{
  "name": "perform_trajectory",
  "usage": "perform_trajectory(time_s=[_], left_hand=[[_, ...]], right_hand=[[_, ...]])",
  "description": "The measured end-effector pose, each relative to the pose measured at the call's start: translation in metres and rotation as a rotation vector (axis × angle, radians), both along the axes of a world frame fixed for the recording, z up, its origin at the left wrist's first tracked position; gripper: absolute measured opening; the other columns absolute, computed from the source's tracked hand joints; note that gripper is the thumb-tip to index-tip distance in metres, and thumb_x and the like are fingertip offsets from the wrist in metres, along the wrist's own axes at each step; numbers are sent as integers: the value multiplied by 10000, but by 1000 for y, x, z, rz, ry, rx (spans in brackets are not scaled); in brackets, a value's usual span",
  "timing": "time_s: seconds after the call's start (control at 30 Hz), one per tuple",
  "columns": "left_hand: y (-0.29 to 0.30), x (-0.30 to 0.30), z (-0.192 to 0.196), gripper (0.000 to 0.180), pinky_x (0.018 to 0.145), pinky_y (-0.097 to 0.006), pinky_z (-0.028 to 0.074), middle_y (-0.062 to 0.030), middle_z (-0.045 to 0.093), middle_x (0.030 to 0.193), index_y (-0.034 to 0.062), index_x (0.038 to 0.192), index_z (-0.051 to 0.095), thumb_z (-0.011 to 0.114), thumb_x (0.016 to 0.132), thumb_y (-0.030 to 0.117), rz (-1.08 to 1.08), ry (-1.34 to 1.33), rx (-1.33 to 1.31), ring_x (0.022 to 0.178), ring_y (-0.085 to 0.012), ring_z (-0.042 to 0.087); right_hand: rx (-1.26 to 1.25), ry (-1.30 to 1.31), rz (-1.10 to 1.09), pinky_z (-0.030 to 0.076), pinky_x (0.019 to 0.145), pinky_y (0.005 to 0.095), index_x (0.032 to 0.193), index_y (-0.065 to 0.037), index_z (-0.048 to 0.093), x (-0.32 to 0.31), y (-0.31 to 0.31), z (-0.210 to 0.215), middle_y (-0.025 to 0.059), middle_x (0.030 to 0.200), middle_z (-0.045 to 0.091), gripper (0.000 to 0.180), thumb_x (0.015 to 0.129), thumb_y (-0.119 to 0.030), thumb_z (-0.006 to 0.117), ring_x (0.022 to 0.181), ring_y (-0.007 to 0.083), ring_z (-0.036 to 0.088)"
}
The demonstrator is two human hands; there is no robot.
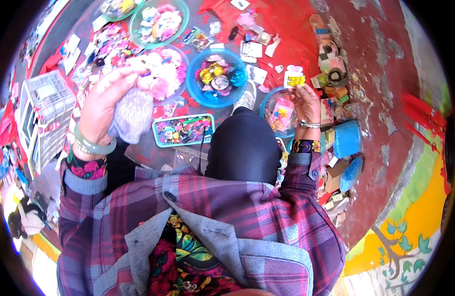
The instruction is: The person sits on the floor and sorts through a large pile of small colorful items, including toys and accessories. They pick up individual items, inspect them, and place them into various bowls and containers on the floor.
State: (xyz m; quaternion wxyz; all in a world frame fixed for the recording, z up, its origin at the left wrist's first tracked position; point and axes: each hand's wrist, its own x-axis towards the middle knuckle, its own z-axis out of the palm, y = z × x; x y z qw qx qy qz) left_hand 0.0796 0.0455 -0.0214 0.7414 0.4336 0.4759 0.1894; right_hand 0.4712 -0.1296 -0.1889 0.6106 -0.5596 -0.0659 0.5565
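My right hand (306, 101) is raised at the right, fingers pinching the lower edge of a small white card (286, 80). Yellow pieces show on the card's front, and a pink-and-white top sticks up from it. At the left my left hand (106, 98) is lifted, blurred, with its fingers reaching rightward. A fuzzy grey-lavender knitted thing (131, 116) lies against its palm side; whether the fingers grip it I cannot tell. Below the right hand stands a blue bowl (263, 106) with a pink box (283, 111) and small yellow pieces in it.
A blue bowl (192, 89) of shiny hair ornaments and a turquoise tray (158, 143) of small coloured pieces stand before my knee (245, 148). Green-rimmed bowls of pink pieces lie beyond. A stacked white crate (52, 98) is at the left; boxes and a blue container (347, 139) line the right.
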Motion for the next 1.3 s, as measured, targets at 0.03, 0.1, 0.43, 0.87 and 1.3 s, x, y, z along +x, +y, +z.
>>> perform_trajectory(time_s=[0.03, 0.1, 0.43, 0.87, 1.3], left_hand=[[1, -4, 2, 279, 720, -217, 430, -47, 579, 845, -9, 1097, 514, 479, 865, 142, 59, -1, -35, 794, -106, 549], [11, -7, 8, 262, 715, -215, 439, -47, 590, 850, -7, 1078, 526, 468, 872, 144, 87, -27, -1, 788, -106, 564], [38, -63, 46, 211, 710, -229, 480, -68, 605, 868, 0, 1032, 559, 492, 858, 99, 526, -147, 255, 788, -123, 594], [-29, -38, 37, 180, 762, -264, 449, -72, 614, 843, -22, 1011, 545, 487, 866, 69, -128, -234, 11, 821, -126, 581], [-30, -74, 73, 205, 710, -278, 469, -90, 613, 883, 1, 1041, 546, 491, 862, 86, -205, -174, 478, 797, -190, 608]], right_hand=[[-7, 0, 15, 471, 595, 240, 986, 36, 553, -3, 3, -3, 108, 873, 617, 191, 810, -38, 559, 736, 178, 610], [-31, -4, 20, 464, 592, 238, 981, 25, 551, -2, 3, -9, 94, 850, 614, 195, 806, -61, 569, 729, 167, 602], [-159, -27, 224, 446, 587, 228, 915, -40, 563, -47, 64, -13, 39, 783, 616, 119, 804, -83, 570, 666, 117, 588], [-74, -212, 542, 450, 563, 214, 921, -26, 552, -114, 214, 13, 39, 744, 593, 95, 851, -75, 508, 609, 99, 550], [-84, -101, 711, 459, 527, 246, 876, -39, 526, -222, 325, 5, 57, 744, 598, 98, 793, -74, 566, 619, 140, 584]])
